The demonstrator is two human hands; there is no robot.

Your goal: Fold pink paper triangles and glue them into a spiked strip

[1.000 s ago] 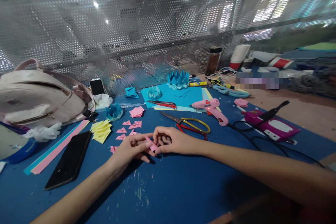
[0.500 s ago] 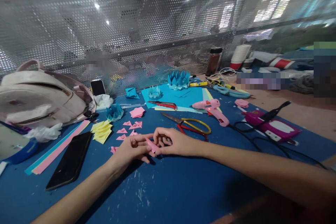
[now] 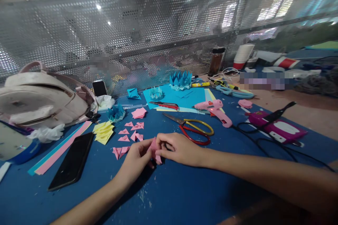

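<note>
A small piece of pink paper (image 3: 157, 158), partly folded, is pinched between both hands above the blue tabletop. My left hand (image 3: 137, 154) is closed on its left side, thumb in front. On its right side my right hand (image 3: 175, 149) grips it with thumb and curled fingers, which cover much of it. Several folded pink paper pieces (image 3: 124, 138) lie just beyond my left hand, with a stack of pink paper (image 3: 139, 113) behind them. Scissors (image 3: 196, 128) with one yellow and one red handle rest beyond my right hand.
A pink glue gun (image 3: 211, 107) lies right of the scissors, its cord trailing right past a purple device (image 3: 277, 126). Yellow papers (image 3: 103, 132), a black phone (image 3: 72, 161) and a backpack (image 3: 44, 95) are left. Blue paper flowers (image 3: 180, 80) and a utility knife (image 3: 166, 105) lie behind.
Both hands have drawn slightly lower and turned the pink paper more upright between the fingers. The folded pink pieces behind my left hand show more fully, and the view has shifted slightly.
</note>
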